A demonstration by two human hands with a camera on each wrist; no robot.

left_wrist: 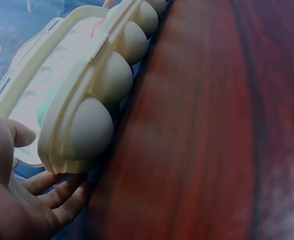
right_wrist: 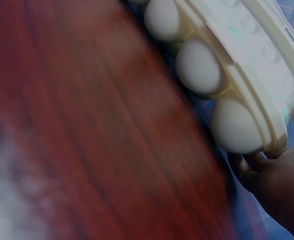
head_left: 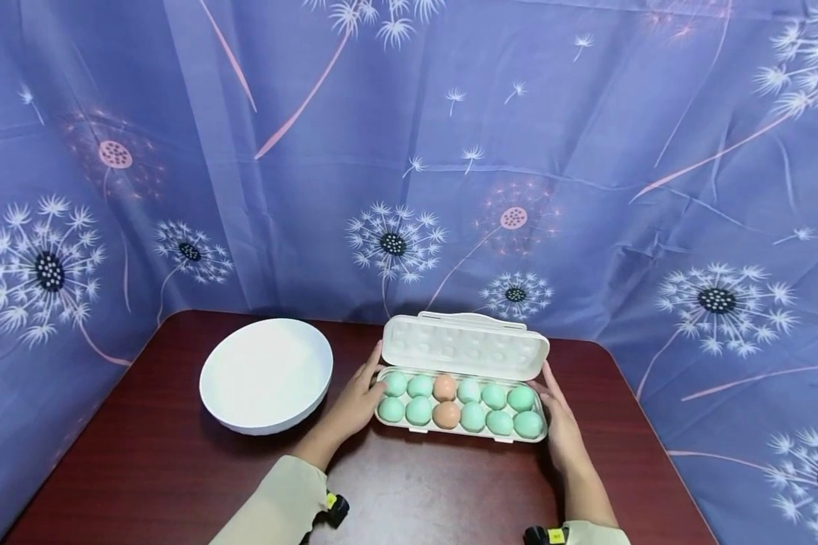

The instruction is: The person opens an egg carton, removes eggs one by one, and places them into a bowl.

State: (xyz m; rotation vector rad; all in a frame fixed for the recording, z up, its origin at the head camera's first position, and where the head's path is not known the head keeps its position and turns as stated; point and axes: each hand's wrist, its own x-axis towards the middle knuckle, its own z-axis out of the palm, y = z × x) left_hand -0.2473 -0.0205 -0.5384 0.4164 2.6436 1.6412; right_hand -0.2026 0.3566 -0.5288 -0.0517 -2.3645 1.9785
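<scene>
A white plastic egg carton [head_left: 463, 434] is in the head view, right of the middle, with its lid [head_left: 465, 344] raised at the back. Two rows of eggs fill it: mostly pale green eggs [head_left: 419, 410], plus two brown eggs [head_left: 446, 415] in one column. My left hand [head_left: 356, 401] grips the left end, thumb at the upper rim and fingers beneath the end in the left wrist view. At the other end, my right hand [head_left: 564, 431] holds the carton, some fingertips reaching under it in the right wrist view. Rounded egg cups [left_wrist: 90, 129] bulge below the rim.
To the left of the carton stands a wide white bowl [head_left: 266, 375]. Both are over a dark red wooden table [head_left: 423, 492]. A blue curtain with dandelion prints [head_left: 300, 227] hangs right behind the table's back edge and along its sides.
</scene>
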